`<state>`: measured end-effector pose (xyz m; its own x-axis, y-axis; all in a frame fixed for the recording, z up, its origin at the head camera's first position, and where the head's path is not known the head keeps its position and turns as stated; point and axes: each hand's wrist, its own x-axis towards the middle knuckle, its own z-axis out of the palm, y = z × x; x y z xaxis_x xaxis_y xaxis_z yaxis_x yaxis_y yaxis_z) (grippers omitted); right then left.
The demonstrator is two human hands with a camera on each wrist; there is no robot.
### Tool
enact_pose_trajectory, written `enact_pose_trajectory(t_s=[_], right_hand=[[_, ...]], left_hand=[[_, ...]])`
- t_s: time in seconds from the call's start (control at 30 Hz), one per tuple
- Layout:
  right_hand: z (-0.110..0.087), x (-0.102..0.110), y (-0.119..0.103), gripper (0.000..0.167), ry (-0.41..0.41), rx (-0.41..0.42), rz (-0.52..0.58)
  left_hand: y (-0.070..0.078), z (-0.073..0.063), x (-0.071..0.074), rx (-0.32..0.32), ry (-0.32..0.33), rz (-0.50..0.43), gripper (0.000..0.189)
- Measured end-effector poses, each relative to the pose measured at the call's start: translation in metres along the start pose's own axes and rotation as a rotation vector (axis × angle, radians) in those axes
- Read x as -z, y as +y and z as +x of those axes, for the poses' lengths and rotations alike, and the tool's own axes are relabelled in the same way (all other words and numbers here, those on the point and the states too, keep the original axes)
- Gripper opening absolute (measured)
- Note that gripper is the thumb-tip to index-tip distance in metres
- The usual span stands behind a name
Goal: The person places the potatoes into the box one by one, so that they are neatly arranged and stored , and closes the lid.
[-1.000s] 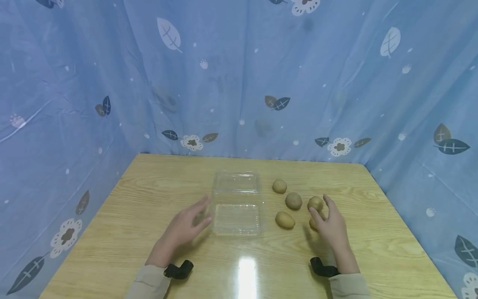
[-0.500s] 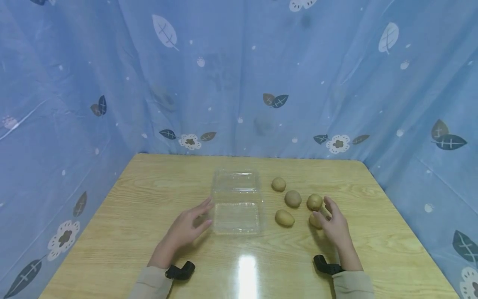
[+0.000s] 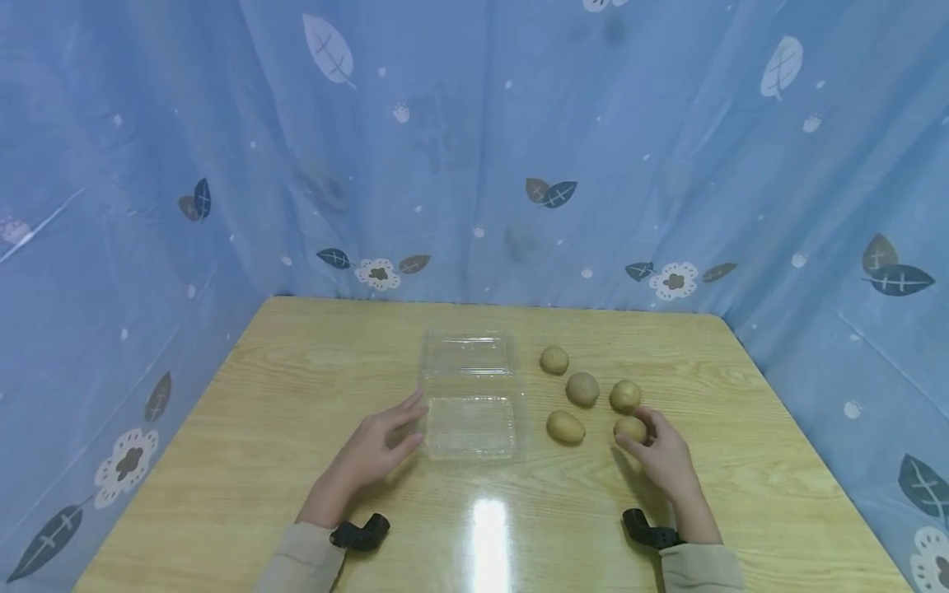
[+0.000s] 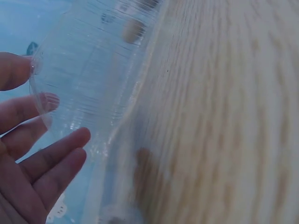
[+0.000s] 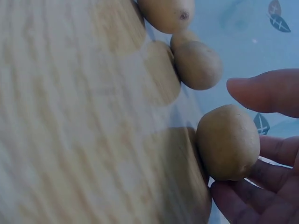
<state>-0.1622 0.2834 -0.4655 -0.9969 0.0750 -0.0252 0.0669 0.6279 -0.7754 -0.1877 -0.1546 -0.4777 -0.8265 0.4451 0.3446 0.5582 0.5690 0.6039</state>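
Observation:
A clear plastic clamshell container [image 3: 471, 450] lies opened out mid-table, its two halves one behind the other. My left hand [image 3: 374, 451] is at its left edge, thumb and fingers spread; in the left wrist view fingertips [image 4: 49, 100] overlap the clear wall [image 4: 93, 70], and contact is hard to tell. On the right, my right hand [image 3: 666, 457] is around the nearest right potato [image 3: 629, 430]. In the right wrist view that potato [image 5: 229, 142] stands on the table between the fingers and the thumb [image 5: 264, 93], which is visibly apart from it.
More potatoes lie right of the container: an oblong one [image 3: 566, 427], a round one [image 3: 625, 396], a browner one [image 3: 582, 389] and a far one [image 3: 554, 360]. A blue patterned curtain [image 3: 474, 165] borders the wooden table [image 3: 326, 346].
My right hand has come down and closer around the near right potato, its fingers now beside it. The left hand has shifted slightly right to the container's edge. The potatoes stay put.

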Motion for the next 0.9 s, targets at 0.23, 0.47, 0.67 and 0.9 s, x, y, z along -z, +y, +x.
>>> enact_pose_trajectory(t_s=[0.23,0.47,0.67,0.9], right_hand=[[-0.0002,-0.0022,0.0011,0.06,0.014,-0.009,-0.026],[0.0002,-0.0015,0.0014,0.06,0.027,-0.054,-0.015],[-0.0009,-0.0015,-0.0003,0.062,0.039,-0.072,0.019],[0.0005,-0.0019,-0.0027,0.063,0.04,-0.07,0.064]], left_hand=[[-0.0016,0.0005,0.0002,-0.018,-0.007,-0.026,0.043],[0.0023,-0.0005,0.0005,-0.001,0.008,-0.064,0.044],[0.0027,-0.0003,-0.0009,0.021,0.015,-0.079,0.043],[0.0023,-0.0006,-0.0005,0.041,-0.003,-0.088,0.043]])
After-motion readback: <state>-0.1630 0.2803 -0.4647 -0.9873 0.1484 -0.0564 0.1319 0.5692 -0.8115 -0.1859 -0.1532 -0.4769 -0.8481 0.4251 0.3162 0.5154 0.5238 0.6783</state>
